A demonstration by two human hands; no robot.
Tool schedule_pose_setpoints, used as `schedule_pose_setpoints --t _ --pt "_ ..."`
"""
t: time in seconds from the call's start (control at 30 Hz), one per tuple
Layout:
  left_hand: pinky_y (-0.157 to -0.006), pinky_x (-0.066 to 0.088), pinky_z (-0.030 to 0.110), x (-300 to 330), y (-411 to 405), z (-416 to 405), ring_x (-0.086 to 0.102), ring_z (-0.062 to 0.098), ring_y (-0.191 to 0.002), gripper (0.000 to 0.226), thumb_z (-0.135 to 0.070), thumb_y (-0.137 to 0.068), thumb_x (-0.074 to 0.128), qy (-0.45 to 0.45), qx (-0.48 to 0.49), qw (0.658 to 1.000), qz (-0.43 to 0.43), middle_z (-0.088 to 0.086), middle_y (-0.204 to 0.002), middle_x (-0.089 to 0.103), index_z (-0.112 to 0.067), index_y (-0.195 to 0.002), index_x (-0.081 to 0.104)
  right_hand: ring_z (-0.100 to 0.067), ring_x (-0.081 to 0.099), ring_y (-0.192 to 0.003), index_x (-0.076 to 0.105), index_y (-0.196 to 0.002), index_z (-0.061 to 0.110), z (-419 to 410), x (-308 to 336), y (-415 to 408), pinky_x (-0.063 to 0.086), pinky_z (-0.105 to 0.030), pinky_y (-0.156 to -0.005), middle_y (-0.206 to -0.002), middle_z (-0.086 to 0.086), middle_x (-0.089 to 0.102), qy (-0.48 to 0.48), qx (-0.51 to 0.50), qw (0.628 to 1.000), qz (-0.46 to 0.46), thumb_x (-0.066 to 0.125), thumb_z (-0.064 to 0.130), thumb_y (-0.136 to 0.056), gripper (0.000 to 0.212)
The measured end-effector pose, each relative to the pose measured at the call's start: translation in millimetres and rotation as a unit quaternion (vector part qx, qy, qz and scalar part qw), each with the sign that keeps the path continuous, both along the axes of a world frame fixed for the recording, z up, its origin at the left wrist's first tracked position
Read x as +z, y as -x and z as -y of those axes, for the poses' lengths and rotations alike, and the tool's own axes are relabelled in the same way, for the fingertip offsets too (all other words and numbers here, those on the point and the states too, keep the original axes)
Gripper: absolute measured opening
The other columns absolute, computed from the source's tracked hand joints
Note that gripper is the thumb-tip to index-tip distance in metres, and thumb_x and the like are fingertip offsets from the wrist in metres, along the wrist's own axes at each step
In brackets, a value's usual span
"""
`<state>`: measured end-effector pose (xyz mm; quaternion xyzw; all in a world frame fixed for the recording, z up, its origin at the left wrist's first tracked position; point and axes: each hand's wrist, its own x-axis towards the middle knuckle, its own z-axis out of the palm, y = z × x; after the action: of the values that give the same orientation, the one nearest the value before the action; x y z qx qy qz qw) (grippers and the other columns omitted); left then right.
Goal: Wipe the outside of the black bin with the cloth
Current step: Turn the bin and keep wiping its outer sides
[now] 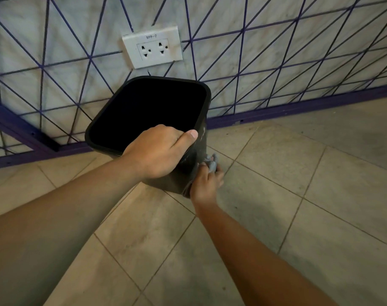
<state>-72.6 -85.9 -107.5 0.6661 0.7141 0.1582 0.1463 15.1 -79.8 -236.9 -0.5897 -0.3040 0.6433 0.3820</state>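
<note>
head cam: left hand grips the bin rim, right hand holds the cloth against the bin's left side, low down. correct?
Not quite. The head view shows the right hand holding the cloth against the right side of the black bin, low down, not the left side. The rest holds: the left hand grips the near rim.

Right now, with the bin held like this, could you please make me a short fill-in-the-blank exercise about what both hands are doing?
1. The left hand grips the ____ of the black bin.
2. The right hand holds a grey ____ against the bin's side.
3. On the wall behind the bin is a white double ____.
4. The floor under the bin is covered with ____.

Missing words: rim; cloth; socket; tiles
</note>
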Motion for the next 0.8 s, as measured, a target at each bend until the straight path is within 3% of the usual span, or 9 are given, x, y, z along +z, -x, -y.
schedule_pose_setpoints --t 0.1,0.17,0.23,0.33,0.43,0.5,0.6,0.7,0.8 --pt "-0.060 0.044 0.040 -1 -1 2 0.056 0.018 -0.057 0.056 -0.046 -0.104 0.030 -0.003 0.003 1.000 -0.007 0.008 -0.059 0.053 -0.019 -0.059 0.050 -0.029 0.049 -0.134 0.023 -0.161 0.019 -10 2 -22 0.048 -0.042 -0.106 -0.154 -0.011 0.036 0.044 -0.030 0.998 -0.034 0.052 0.035 -0.107 0.063" --pt "-0.069 0.050 0.047 -3 0 1 0.060 0.020 -0.062 0.059 -0.049 -0.104 0.028 -0.003 0.006 1.000 -0.006 0.011 -0.064 0.058 -0.016 -0.065 0.056 -0.018 0.055 -0.114 0.026 -0.159 0.018 -12 9 -34 0.046 -0.024 -0.081 -0.145 -0.009 0.045 0.032 -0.009 0.998 -0.057 0.051 0.036 -0.107 0.060" --pt "-0.072 0.051 0.050 -4 2 1 0.062 0.021 -0.065 0.060 -0.050 -0.103 0.027 -0.004 0.006 1.000 -0.007 0.013 -0.068 0.061 -0.014 -0.070 0.060 -0.005 0.054 -0.098 0.028 -0.156 0.018 -6 21 -42 0.043 -0.015 -0.069 -0.141 -0.007 0.049 -0.014 0.027 0.997 -0.067 0.056 0.036 -0.105 0.061" --pt "-0.070 0.050 0.049 -3 2 2 0.058 0.021 -0.060 0.057 -0.047 -0.104 0.029 -0.009 -0.001 1.000 0.000 0.012 -0.064 0.057 -0.014 -0.065 0.055 -0.010 0.055 -0.123 0.034 -0.151 0.020 8 24 -47 0.050 -0.004 -0.086 -0.152 -0.013 0.041 -0.179 0.068 0.979 -0.073 0.063 0.042 -0.089 0.072" --pt "-0.069 0.051 0.046 -1 2 3 0.061 0.019 -0.064 0.057 -0.049 -0.104 0.030 -0.005 -0.002 1.000 0.008 0.007 -0.065 0.061 -0.019 -0.065 0.059 -0.013 0.038 -0.145 0.040 -0.150 0.027 22 22 -49 0.040 -0.011 -0.112 -0.154 0.002 0.033 -0.294 0.120 0.948 -0.036 0.050 0.052 -0.087 0.068" --pt "-0.064 0.048 0.041 -1 3 2 0.059 0.017 -0.060 0.056 -0.047 -0.104 0.033 0.000 0.002 1.000 0.014 0.002 -0.060 0.059 -0.020 -0.060 0.057 0.001 0.028 -0.147 0.038 -0.152 0.029 26 25 -44 0.024 -0.011 -0.120 -0.158 0.012 0.030 -0.319 0.161 0.934 -0.006 0.038 0.056 -0.089 0.069" --pt "-0.057 0.041 0.036 1 2 1 0.052 0.017 -0.052 0.058 -0.045 -0.104 0.036 0.004 0.007 1.000 0.021 0.000 -0.052 0.050 -0.020 -0.053 0.048 -0.003 0.025 -0.154 0.041 -0.150 0.040 28 30 -36 0.008 -0.028 -0.130 -0.164 0.014 0.036 -0.286 0.166 0.943 -0.025 0.028 0.057 -0.088 0.066" --pt "-0.054 0.036 0.034 0 3 0 0.048 0.017 -0.049 0.060 -0.046 -0.103 0.036 0.008 0.015 1.000 0.019 -0.001 -0.049 0.046 -0.018 -0.051 0.044 -0.014 0.038 -0.149 0.043 -0.151 0.038 25 29 -30 0.030 -0.046 -0.127 -0.158 0.005 0.045 -0.258 0.115 0.957 -0.059 0.034 0.042 -0.094 0.058" --pt "-0.052 0.032 0.033 0 3 -2 0.044 0.015 -0.045 0.061 -0.046 -0.103 0.037 0.004 0.012 1.000 0.012 -0.001 -0.046 0.043 -0.018 -0.049 0.042 -0.006 0.049 -0.140 0.035 -0.147 0.025 24 32 -23 0.042 -0.028 -0.120 -0.152 -0.003 0.047 -0.255 0.073 0.962 -0.056 0.041 0.005 -0.106 0.046"
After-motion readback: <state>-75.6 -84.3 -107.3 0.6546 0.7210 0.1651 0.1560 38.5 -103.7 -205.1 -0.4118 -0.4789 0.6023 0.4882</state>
